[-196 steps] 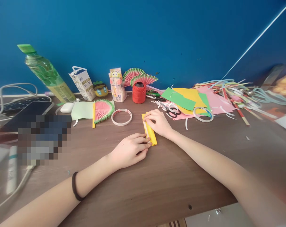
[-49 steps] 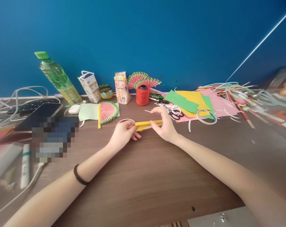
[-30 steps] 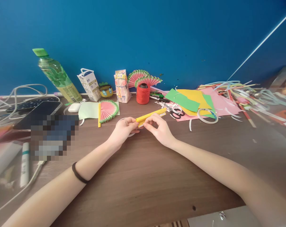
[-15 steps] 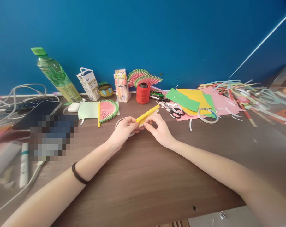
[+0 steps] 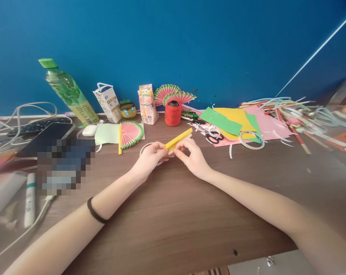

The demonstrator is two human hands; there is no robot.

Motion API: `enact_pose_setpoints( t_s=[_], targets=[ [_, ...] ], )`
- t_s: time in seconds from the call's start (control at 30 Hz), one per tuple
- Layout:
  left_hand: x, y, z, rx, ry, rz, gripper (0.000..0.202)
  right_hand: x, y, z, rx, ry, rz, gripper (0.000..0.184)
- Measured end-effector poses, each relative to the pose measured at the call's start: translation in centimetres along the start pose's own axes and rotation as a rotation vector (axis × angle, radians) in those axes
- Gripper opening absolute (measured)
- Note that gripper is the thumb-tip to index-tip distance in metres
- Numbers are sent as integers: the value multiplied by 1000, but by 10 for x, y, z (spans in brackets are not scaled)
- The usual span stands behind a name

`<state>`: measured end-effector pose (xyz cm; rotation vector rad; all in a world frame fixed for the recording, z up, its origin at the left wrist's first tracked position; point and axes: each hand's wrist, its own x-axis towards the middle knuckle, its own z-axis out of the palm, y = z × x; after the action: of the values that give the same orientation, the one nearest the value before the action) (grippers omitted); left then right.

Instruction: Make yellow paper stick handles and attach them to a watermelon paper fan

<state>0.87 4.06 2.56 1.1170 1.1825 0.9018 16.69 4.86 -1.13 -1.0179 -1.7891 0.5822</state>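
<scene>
Between my two hands, just above the desk, is a folded yellow paper strip (image 5: 180,138) with a white edge along its lower side. My left hand (image 5: 150,157) pinches its near left end between thumb and fingers. The fingertips of my right hand (image 5: 191,156) are closed on the strip's lower edge. Partly hidden behind my left hand lies a roll of tape (image 5: 144,147). To the left, a pleated pink-and-green paper fan (image 5: 132,134) with a yellow strip for a handle rests on a pale green sheet (image 5: 106,133).
Along the blue wall stand a green-capped bottle (image 5: 69,91), cartons (image 5: 107,102) and a red thread spool (image 5: 173,114). Scissors (image 5: 214,135), coloured paper (image 5: 222,120) and a tape roll (image 5: 251,140) lie right. Cables, phones and a marker (image 5: 30,200) occupy the left.
Almost nothing differs; both hands keep the same grip on the yellow strip, and the view has shifted very slightly.
</scene>
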Motion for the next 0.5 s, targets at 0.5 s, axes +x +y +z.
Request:
enact_pose_setpoints(
  t_s=[0.5],
  targets=[
    [1,-2,1,13,46,19,28,-2,-3,0,-108,11,0,9]
  ],
)
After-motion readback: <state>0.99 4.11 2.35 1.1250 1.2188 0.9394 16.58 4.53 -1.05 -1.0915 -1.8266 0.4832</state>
